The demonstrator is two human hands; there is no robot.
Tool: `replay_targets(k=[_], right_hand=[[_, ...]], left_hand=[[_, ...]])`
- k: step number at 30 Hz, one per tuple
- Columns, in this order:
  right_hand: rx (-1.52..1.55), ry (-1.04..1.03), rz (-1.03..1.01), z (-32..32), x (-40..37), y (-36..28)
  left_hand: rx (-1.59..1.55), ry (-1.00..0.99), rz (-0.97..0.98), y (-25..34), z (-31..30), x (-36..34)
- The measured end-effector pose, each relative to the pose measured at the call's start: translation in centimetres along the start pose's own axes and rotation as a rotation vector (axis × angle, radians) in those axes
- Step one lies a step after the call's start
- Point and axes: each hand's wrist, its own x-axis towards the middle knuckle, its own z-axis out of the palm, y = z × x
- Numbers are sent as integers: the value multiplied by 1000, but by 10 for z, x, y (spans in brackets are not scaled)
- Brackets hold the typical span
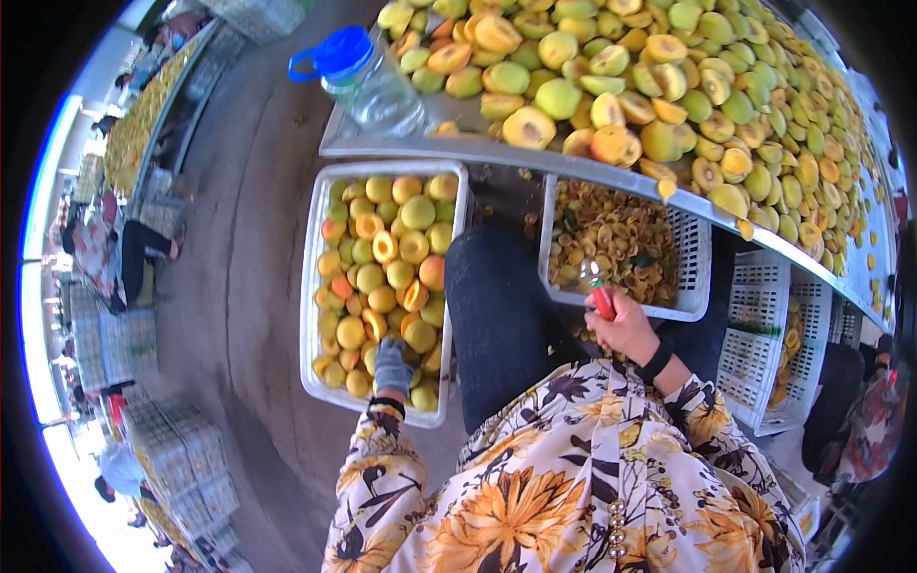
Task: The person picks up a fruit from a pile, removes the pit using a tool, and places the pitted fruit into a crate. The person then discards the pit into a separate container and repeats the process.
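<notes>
My left hand [392, 369], in a grey glove, reaches down among whole and halved yellow peaches [379, 299] in a white plastic crate [312, 286]. Its fingertips are hidden by the glove and the fruit, so its grip does not show. My bare right hand [626, 329] is closed around the red handle of a pitting tool [602, 298] with a rounded metal end. That tool points away from me, over a second white crate [695, 277] filled with small brownish-yellow scraps [621, 229].
A metal table [458, 146] ahead bears a heap of halved peaches [669, 76] and a clear bottle with a blue lid [368, 86]. White crates [764, 334] stand at right. Left, across the concrete floor [248, 239], are stacked crates [181, 468] and a seated person [119, 248].
</notes>
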Motion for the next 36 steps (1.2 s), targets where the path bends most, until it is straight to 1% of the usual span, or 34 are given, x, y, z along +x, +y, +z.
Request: replay_targets(k=[1, 2, 3, 5, 7, 8, 10, 11, 12, 14, 15, 16, 17, 18, 19, 20, 21, 22, 23, 24, 27, 29, 31, 32, 33, 35, 36], right_hand=[[55, -21, 14, -5, 0, 1], [-16, -5, -14, -5, -2, -3], [-85, 12, -35, -7, -4, -7], [-186, 56, -128, -14, -6, -8], [-164, 51, 27, -24, -12, -13], [-150, 53, 27, -30, -12, -8], [-271, 166, -67, -32, -10, 8], [-263, 170, -73, -31, -11, 7], [-263, 169, -94, -31, -14, 5], [-260, 198, -109, -30, -19, 6], [-256, 211, -111, -32, -21, 6], [-291, 216, -191, -35, -23, 6], [-327, 222, -270, -38, -26, 5], [-366, 271, -335, -41, -29, 2], [-361, 284, -333, -45, -30, 2], [-363, 290, -297, -49, -32, 3], [-363, 290, -260, -50, -34, 5], [-330, 328, -295, -51, -34, 10], [-327, 329, -293, -52, -34, 13], [-324, 310, -278, -52, -34, 17], [-307, 267, -250, -50, -33, 23], [-297, 245, -244, -51, -31, 21], [-321, 313, -284, -52, -31, 20], [-314, 322, -281, -55, -30, 20], [-341, 338, -297, -57, -30, 22], [-368, 352, -306, -59, -30, 27], [-366, 357, -340, -60, -29, 31]], left_hand=[[57, -57, -1, 8, -10, -2], [99, -122, 1, 8, -16, 2], [110, -277, -64, 5, -25, 11], [193, -406, -140, 30, -69, 31], [-21, 45, -186, 41, -83, 47], [-59, 253, -167, 76, -114, 59], [-384, 413, 116, 140, -174, 94], [-365, 541, 278, 165, -190, 117], [-351, 537, 300, 191, -204, 139], [-162, 497, 265, 243, -219, 178], [-53, 333, 229, 270, -232, 193], [57, 167, 193, 293, -240, 202], [58, 169, 207, 305, -234, 211], [117, 166, 156, 314, -223, 220], [176, 165, 105, 323, -220, 224], [101, 99, 61, 327, -220, 229], [108, 95, 68, 327, -217, 229], [48, 139, 88, 323, -211, 231], [-14, 184, 107, 319, -205, 233], [-71, 271, 131, 314, -197, 234], [-146, 240, 181, 303, -195, 238], [-115, 245, 184, 306, -196, 235], [-50, 494, 140, 315, -194, 226], [-67, 670, 244, 319, -189, 228], [-66, 664, 254, 332, -192, 224], [-111, 516, 266, 368, -212, 213], [-96, 406, 300, 380, -217, 216]])
